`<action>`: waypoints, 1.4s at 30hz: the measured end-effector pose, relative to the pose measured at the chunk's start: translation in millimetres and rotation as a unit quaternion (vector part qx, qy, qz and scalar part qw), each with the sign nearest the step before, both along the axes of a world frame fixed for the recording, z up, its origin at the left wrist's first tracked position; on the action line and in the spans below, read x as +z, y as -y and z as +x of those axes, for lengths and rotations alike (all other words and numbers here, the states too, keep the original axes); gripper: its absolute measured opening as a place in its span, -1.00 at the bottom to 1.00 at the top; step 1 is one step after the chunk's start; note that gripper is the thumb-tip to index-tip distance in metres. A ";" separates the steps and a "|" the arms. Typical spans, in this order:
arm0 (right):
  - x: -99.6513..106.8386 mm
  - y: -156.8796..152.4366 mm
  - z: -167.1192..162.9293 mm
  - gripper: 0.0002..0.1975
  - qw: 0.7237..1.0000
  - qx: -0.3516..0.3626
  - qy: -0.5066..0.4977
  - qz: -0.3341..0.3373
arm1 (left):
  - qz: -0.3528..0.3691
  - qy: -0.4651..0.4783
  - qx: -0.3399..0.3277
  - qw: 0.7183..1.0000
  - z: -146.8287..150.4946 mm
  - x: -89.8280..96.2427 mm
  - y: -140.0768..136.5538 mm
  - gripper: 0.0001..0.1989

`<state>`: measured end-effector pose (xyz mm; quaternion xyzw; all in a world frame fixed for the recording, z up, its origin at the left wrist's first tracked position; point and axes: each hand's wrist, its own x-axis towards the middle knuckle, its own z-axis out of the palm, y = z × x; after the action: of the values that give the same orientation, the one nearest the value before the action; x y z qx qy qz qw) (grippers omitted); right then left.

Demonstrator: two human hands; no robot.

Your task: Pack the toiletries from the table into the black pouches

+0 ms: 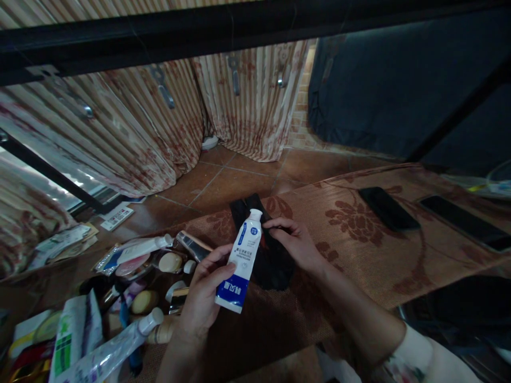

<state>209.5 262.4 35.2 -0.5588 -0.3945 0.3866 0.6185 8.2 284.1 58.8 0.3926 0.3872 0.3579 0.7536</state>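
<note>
The person's left grip (203, 290) is closed on a white and blue tube (240, 266), thumb across the printed face and fingers behind. The tube is held over the near part of the table (311, 213), its white cap (256, 214) at the far end and its blue band at the near end, with the body tilted slightly to the right.

The person's right grip (297, 244) is beside the cap end, fingers bent over a black cloth (275, 268); whether it pinches the cloth or the tube cannot be told. The black cloth lies on the table, partly behind the tube. A white sleeve (423, 356) covers the right arm's upper part.

The table carries a brown cover with a dark flower pattern. To the left of the left grip is a crowded group of toiletries, some overlapping: a clear tube with a white cap (115, 348), a white and green tube (68, 335), a dark tube (194, 246) and a pale round jar (170, 262). To the right, well apart from both grips, lie two dark phones (389, 208), side by side.

Beyond the table are a tiled floor (223, 178), papers (64, 242) at the left, striped curtains (247, 101) and a dark bar (159, 42) across the top.
</note>
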 end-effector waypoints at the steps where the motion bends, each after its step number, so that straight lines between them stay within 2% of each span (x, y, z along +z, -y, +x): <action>1: 0.5 0.3 0.0 -0.87 1.000 0.003 -0.008 -0.006 | -0.003 0.002 0.011 1.000 -0.4 0.4 -0.8 -0.64; 7: 0.5 0.1 -1.1 -0.87 0.999 0.003 -0.045 -0.016 | -0.032 0.030 0.105 0.993 -3.5 4.3 -5.3 -0.63; 12: 0.0 -0.4 -1.4 -0.87 0.999 0.006 -0.047 -0.015 | -0.035 0.043 0.145 0.988 -5.8 4.6 -5.0 -0.66; 17: 1.9 0.2 -2.4 -0.87 0.999 0.000 -0.043 -0.010 | -0.022 0.063 0.123 0.990 -6.0 5.1 -4.5 -0.63; 27: 1.1 -0.2 -1.0 -0.86 1.000 -0.004 -0.025 -0.008 | 0.036 0.034 0.051 0.997 4.3 3.0 0.2 -0.59; 37: 3.5 1.7 -2.2 -0.85 0.999 0.004 -0.033 -0.007 | 0.101 -0.007 0.070 0.992 2.8 -11.6 -2.8 -0.68; 42: 4.5 1.7 -2.7 -0.86 0.999 -0.002 -0.035 -0.015 | 0.105 -0.027 0.066 0.992 1.7 -14.7 -2.9 -0.71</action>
<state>206.8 260.7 39.7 -0.5547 -0.3655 0.4103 0.6247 9.9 286.9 44.1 0.4525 0.3924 0.4351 0.6723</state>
